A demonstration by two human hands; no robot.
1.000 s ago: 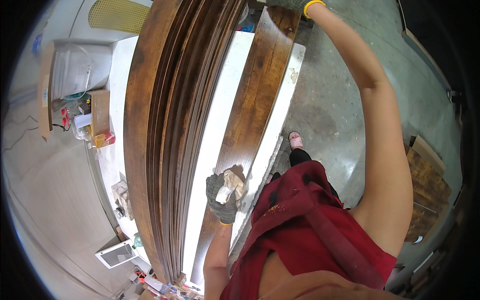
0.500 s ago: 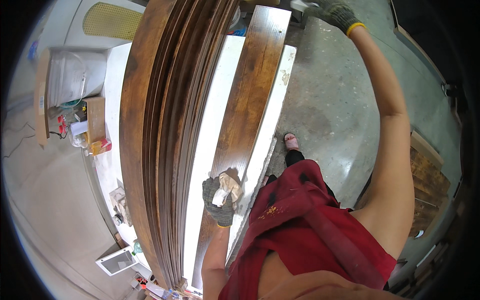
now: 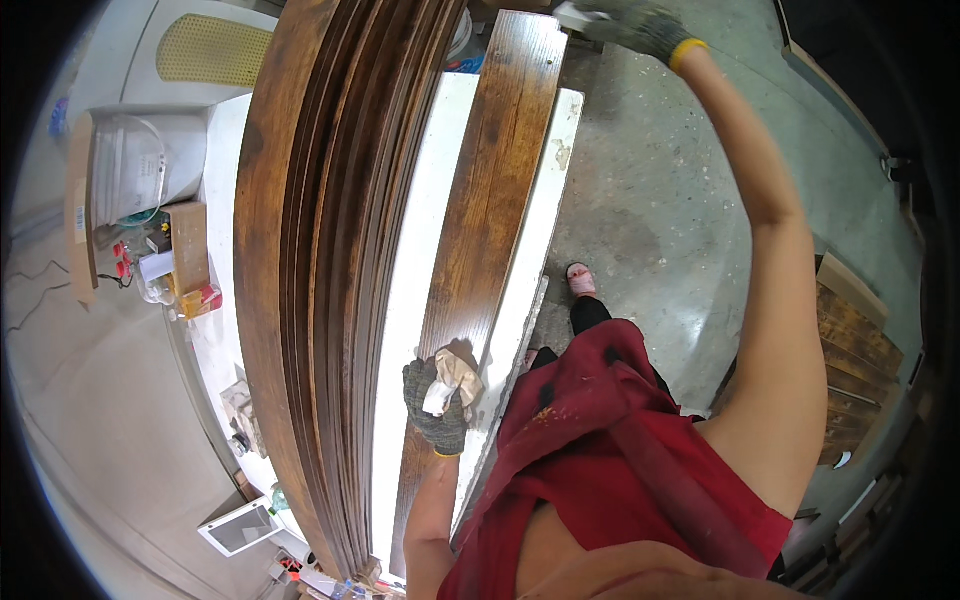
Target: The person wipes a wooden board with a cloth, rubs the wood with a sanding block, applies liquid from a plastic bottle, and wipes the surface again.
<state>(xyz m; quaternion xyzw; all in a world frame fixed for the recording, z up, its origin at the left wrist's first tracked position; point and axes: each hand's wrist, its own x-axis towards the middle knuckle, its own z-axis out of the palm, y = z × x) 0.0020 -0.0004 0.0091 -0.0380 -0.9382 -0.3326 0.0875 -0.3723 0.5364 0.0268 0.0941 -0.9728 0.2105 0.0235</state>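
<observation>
- A long brown wood-grain board lies flat on a white counter, its long axis running away from the person and leaning slightly right at the far end.
- The left hand, in a grey knit glove, is at the nearer part of the board and appears to rest on it. Its fingers are closed on a crumpled beige-and-white cloth.
- The right hand, in a matching glove with a yellow cuff, is stretched far forward, just right of the board's far end. The board lies to the left of its fingers; this hand is the nearer one to that end, the left hand to the near end.
- A pale object shows at the right hand's fingers, but blur and the picture's edge make it hard to tell whether they grip it or are apart.
- Left of the board, a row of similar dark brown boards runs alongside, with a strip of white counter between.
- A dark red apron covers the person; grey floor shows to the right.
</observation>
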